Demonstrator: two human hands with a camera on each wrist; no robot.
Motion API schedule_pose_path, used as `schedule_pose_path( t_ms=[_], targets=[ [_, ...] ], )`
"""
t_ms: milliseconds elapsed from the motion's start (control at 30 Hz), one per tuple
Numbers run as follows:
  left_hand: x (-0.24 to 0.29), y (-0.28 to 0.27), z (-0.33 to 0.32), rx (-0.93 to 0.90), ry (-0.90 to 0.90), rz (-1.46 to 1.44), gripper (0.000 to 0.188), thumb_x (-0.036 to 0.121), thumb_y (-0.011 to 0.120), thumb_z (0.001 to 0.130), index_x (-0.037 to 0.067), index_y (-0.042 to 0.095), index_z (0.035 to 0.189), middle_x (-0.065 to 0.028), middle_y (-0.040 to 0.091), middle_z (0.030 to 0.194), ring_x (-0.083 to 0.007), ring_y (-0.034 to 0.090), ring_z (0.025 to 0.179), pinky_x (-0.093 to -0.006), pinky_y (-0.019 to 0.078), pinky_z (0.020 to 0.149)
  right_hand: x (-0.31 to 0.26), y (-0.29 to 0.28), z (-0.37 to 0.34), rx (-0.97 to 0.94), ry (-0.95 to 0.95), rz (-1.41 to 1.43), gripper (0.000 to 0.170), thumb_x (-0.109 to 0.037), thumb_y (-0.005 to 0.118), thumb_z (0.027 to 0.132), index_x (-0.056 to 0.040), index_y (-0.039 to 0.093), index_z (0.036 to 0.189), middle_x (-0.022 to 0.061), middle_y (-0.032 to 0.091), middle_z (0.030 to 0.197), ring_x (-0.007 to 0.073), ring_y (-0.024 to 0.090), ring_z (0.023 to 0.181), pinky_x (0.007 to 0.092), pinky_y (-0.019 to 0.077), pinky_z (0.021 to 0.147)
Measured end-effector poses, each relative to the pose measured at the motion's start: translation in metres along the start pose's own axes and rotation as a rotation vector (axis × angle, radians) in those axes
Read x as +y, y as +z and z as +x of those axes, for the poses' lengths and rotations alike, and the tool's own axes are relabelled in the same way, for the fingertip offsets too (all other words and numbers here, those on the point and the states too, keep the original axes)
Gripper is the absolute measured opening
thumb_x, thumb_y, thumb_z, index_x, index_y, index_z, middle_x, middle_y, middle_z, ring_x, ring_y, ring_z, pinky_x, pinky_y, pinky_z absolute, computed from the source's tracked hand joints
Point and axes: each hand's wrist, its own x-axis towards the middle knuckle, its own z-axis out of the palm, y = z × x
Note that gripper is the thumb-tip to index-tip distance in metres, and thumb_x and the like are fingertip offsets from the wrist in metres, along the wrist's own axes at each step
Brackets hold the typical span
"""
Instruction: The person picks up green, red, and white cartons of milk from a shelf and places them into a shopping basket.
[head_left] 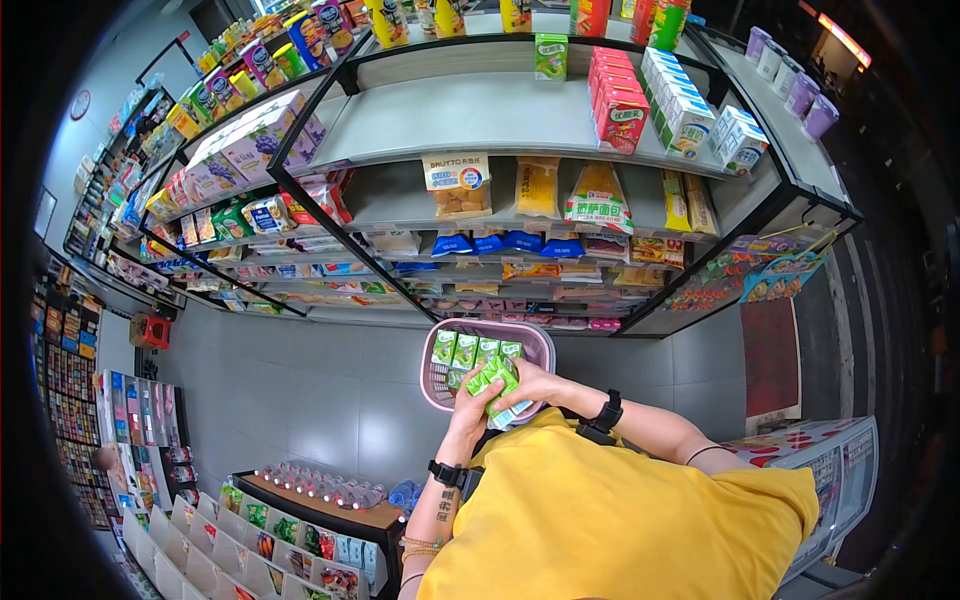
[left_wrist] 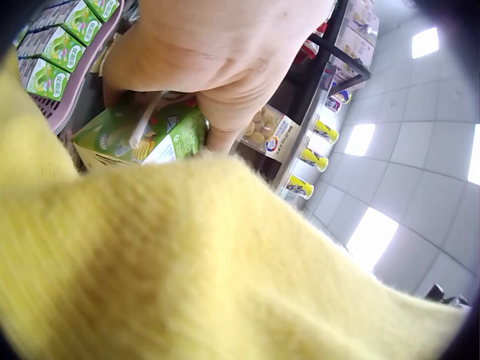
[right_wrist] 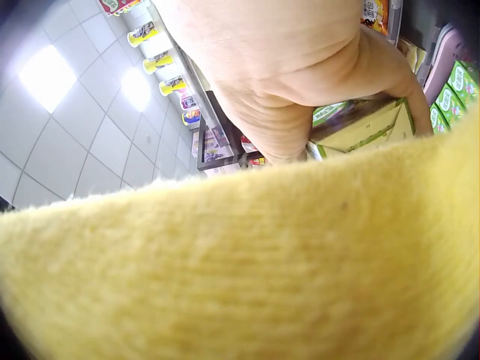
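In the head view, a pink basket (head_left: 549, 352) holds several green drink cartons (head_left: 465, 350). Just over its near side, both hands grip a green carton (head_left: 495, 378) close to the yellow shirt. My left hand (head_left: 466, 408) holds it from the left, and my right hand (head_left: 533, 386) from the right. The left wrist view shows the printed carton (left_wrist: 180, 133) under the left hand (left_wrist: 217, 45). A pale folded end of the carton (right_wrist: 367, 133) shows below the right hand (right_wrist: 285, 52) in the right wrist view. Yellow cloth hides much of both wrist views.
Ahead stands a shelf unit (head_left: 430, 115). On its top board are one green carton (head_left: 551, 57), a row of red cartons (head_left: 617, 105) and white-blue cartons (head_left: 680, 110). Bagged bread (head_left: 598, 198) sits below. Bottles (head_left: 320, 486) stand on a counter behind left.
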Motion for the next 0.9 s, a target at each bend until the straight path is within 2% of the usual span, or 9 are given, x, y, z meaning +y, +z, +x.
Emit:
schedule_pose_path(
  t_ms=[200,400,700,900],
  targets=[
    [0.0,-0.001,0.0,-0.008,-0.004,-0.008,0.064,-0.002,0.077,0.084,0.002,0.044,0.139,-0.0119,0.062,0.121,-0.0223,0.064,0.108,-0.0356,0.0564,0.091,-0.003,-0.002,-0.001,-0.016,0.052,0.011,0.1,-0.021,0.097,0.061,0.0092,0.041,0.138,0.0138,0.061,0.123,0.0189,0.06,0.112,0.0312,0.0501,0.095],
    [0.001,0.0,0.0,-0.004,-0.007,-0.001,0.064,-0.002,0.077,0.084,0.001,0.044,0.139,-0.0125,0.062,0.122,-0.0225,0.064,0.107,-0.0354,0.0567,0.09,-0.011,0.002,-0.007,-0.001,0.016,0.053,0.098,-0.021,0.097,0.06,0.0086,0.043,0.136,0.0129,0.062,0.121,0.0177,0.062,0.109,0.0311,0.051,0.092],
    [-0.001,-0.005,0.002,-0.005,-0.032,0.018,0.066,-0.001,0.077,0.085,0.001,0.041,0.141,-0.0131,0.062,0.123,-0.0227,0.064,0.108,-0.035,0.0565,0.09,-0.014,0.004,-0.008,-0.001,0.037,0.092,0.086,-0.016,0.096,0.061,0.0066,0.049,0.13,0.0095,0.065,0.114,0.0158,0.063,0.104,0.0298,0.0521,0.089],
    [-0.004,-0.012,0.008,-0.039,-0.034,0.024,0.066,0.0,0.077,0.085,0.001,0.042,0.141,-0.0124,0.062,0.122,-0.0222,0.064,0.108,-0.0348,0.0566,0.09,-0.033,0.008,-0.016,-0.008,0.052,0.112,0.084,-0.015,0.096,0.062,0.0065,0.05,0.129,0.0098,0.065,0.114,0.0158,0.063,0.104,0.0298,0.0522,0.089]
  ],
)
